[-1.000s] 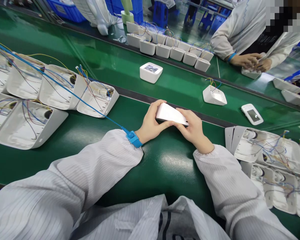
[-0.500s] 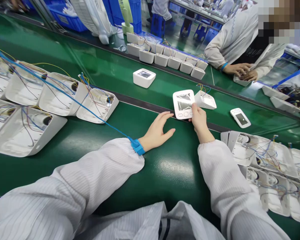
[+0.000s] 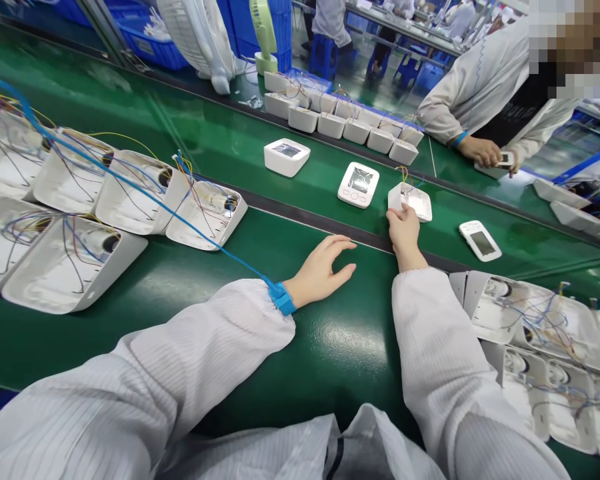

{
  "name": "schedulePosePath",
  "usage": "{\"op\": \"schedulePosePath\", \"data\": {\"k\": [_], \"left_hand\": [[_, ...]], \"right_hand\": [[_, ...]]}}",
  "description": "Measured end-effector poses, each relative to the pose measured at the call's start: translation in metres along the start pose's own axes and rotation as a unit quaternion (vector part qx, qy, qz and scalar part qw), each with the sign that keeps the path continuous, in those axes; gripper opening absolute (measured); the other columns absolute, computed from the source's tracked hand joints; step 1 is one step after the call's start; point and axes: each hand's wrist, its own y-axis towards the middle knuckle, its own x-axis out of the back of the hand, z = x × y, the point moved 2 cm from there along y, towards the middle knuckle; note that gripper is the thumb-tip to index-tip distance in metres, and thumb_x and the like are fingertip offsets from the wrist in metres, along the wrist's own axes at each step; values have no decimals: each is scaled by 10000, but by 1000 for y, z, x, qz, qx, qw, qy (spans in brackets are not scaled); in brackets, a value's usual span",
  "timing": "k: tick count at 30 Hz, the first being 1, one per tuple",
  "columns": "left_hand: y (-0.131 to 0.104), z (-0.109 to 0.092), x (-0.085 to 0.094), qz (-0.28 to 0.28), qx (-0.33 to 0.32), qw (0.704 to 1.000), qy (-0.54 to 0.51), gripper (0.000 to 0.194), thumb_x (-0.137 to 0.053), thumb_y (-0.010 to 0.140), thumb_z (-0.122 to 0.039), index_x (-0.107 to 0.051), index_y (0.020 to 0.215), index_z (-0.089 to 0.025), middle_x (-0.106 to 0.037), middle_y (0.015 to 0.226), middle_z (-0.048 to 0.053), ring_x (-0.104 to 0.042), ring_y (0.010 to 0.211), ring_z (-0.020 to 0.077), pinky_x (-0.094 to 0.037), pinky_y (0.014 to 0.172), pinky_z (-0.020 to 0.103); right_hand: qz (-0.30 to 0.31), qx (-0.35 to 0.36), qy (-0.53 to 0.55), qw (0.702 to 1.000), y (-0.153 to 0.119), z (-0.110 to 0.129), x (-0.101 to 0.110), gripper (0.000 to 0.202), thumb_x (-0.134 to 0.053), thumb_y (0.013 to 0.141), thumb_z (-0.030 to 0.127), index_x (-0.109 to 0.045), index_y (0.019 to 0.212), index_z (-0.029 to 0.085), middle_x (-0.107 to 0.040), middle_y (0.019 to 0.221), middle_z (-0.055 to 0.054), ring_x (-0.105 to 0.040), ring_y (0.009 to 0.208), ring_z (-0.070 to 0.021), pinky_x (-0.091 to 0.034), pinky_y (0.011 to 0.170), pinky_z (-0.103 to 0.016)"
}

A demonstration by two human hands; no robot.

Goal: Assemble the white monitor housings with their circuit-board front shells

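Note:
My right hand (image 3: pixel 405 233) has its fingers on the near edge of a small white housing (image 3: pixel 416 202) with coloured wires, on the green belt. The fingers are bent around that edge. Left of it lies a white panel (image 3: pixel 359 185) with a screen and buttons, touched by neither hand. My left hand (image 3: pixel 323 270) rests over the green table, fingers apart and holding nothing, with a blue wrist strap (image 3: pixel 282 298) and cord at the wrist. Another white unit with a screen (image 3: pixel 287 157) lies farther left, and a white panel (image 3: pixel 481 241) to the right.
Open white housings with wires stand at the left (image 3: pixel 70 267) and right (image 3: pixel 555 320). A row of small housings (image 3: pixel 331 125) lines the far side. Across the belt, a person's hands (image 3: pixel 487 152) hold a small part. A white fan (image 3: pixel 197 40) stands at the back.
The white panel that was in my right hand now lies on the belt. My right hand has moved onto the wired housing beside it. My left hand keeps its open pose.

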Motion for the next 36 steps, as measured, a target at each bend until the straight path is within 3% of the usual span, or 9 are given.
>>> {"op": "schedulePosePath", "data": {"k": [6,12,15,21,24,27,30,32,36], "left_hand": [[6,19,6,-62,83,990,-100,251,-523,869,-213,-637,1091,-189,-635,1175,100,-611,1094,210,-544,900,384],[13,39,13,-193,164,947,-197,352,-523,857,-219,-584,1200,-169,-640,1241,108,-609,1150,207,-449,1060,434],[13,38,11,-156,186,944,-222,342,-571,844,-277,-628,1163,-169,-668,1214,100,-617,1137,232,-459,1040,444],[15,32,12,-90,195,942,-258,282,-561,828,-288,-683,1060,-183,-710,1126,68,-649,1059,235,-512,948,410],[14,31,12,-97,186,961,-182,280,-513,861,-301,-672,1053,-174,-706,1104,85,-659,1027,227,-532,899,399],[12,22,6,-6,93,995,-35,300,-560,827,-272,-661,1094,-179,-691,1148,93,-646,1059,243,-515,939,432],[9,14,1,90,9,994,60,249,-534,849,-260,-682,1033,-183,-710,1091,84,-649,1055,260,-499,962,463],[8,12,2,90,8,994,65,245,-508,870,-256,-681,1027,-182,-718,1059,79,-658,1028,252,-510,943,456],[8,11,4,68,26,997,41,258,-502,869,-236,-671,1056,-179,-712,1066,76,-655,1024,234,-521,938,432]], "right_hand": [[-127,-30,122,984,-33,19,15,366,-435,891,511,-573,796,185,-631,667,-19,-648,724,-179,-511,746,-310],[-7,73,156,985,-87,35,29,460,-389,925,551,-479,611,227,-408,474,48,-463,470,-137,-412,517,-273],[80,138,142,977,-105,39,31,476,-469,899,521,-470,535,215,-462,502,24,-443,497,-129,-381,523,-276],[125,201,107,966,-103,41,43,489,-523,850,463,-354,466,211,-370,458,41,-351,462,-99,-300,489,-257],[168,284,42,943,-106,52,48,452,-529,849,419,-412,468,207,-405,447,38,-372,440,-96,-302,481,-255],[163,324,-52,931,-103,65,50,339,-534,871,378,-579,586,199,-559,531,10,-495,502,-115,-374,533,-258],[122,248,-170,946,-69,67,53,208,-566,868,354,-691,817,195,-695,757,-35,-626,697,-166,-462,668,-291],[118,143,-256,949,-31,57,63,214,-612,836,326,-704,953,173,-721,896,-82,-663,830,-220,-494,781,-351],[138,-43,-404,903,41,12,103,698,-790,687,399,-579,1243,33,-662,1092,-251,-630,1029,-363,-484,875,-490]]}}
